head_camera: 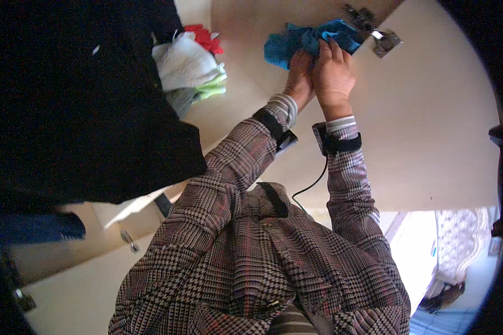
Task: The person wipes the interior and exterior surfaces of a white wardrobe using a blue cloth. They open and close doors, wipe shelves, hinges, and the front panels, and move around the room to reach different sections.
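Note:
Both of my hands are on a bunched blue cloth point(293, 44) at the top centre. My left hand point(300, 75) grips its lower edge, with the fingers partly hidden beneath the fabric. Close beside it, my right hand point(334, 77) has its fingers curled over the cloth's right part. The cloth lies against a pale cabinet panel, near its edge. Just right of the cloth is a metal cabinet hinge point(386, 43), with another dark, blurred metal fitting point(360, 19) above it.
Dark hanging fabric point(79, 104) fills the left side. Beside it lie white point(186, 60), red point(204, 38) and light green point(211, 88) cloth pieces. A pale door panel point(423, 125) extends right. Another hinge point(128, 240) sits lower left. A cable point(314, 183) hangs from my right wrist device point(337, 140).

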The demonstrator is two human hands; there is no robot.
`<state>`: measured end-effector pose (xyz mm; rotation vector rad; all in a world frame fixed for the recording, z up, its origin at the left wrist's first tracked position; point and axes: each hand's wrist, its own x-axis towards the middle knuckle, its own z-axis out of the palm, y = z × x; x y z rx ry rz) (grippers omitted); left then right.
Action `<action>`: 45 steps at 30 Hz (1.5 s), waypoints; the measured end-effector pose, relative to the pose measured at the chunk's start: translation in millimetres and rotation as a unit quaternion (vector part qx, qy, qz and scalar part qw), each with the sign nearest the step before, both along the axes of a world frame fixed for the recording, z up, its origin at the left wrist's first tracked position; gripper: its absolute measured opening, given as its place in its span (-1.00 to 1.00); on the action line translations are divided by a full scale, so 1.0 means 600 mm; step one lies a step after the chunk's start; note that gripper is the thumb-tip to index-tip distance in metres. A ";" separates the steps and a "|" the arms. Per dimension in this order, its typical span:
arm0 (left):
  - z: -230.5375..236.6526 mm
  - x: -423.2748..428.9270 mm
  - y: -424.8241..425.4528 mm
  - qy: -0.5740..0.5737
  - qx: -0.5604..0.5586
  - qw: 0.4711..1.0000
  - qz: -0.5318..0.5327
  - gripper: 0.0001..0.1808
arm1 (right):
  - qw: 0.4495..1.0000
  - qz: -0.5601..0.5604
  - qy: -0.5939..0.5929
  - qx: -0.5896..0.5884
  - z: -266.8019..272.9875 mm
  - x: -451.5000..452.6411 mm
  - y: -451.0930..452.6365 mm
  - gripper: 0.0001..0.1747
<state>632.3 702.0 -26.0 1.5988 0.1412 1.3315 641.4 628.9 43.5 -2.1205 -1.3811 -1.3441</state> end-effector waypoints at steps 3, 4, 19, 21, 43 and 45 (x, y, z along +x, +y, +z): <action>-0.058 0.014 -0.011 0.104 0.105 0.977 0.156 -0.77 | 0.998 0.030 -0.045 -0.040 -0.060 -0.007 -0.010 -0.65; -0.089 0.015 -0.017 0.099 0.079 0.981 0.145 -0.77 | 0.997 0.010 0.007 -0.080 -0.089 -0.012 -0.012 -0.69; -0.116 -0.080 0.026 0.313 0.195 0.883 0.290 -0.76 | 0.912 0.262 0.308 0.072 -0.219 0.055 0.025 -0.53; -0.113 -0.106 0.037 0.352 0.284 0.823 0.343 -0.77 | 0.884 0.288 0.365 0.044 -0.250 0.079 0.037 -0.45; -0.349 -0.234 0.025 0.568 0.149 0.738 0.332 -0.35 | 0.925 0.096 0.256 -0.262 -0.453 -0.029 0.105 -0.22; -0.348 -0.264 0.027 0.583 0.145 0.723 0.342 -0.37 | 0.917 0.128 0.274 -0.259 -0.461 -0.052 0.123 -0.23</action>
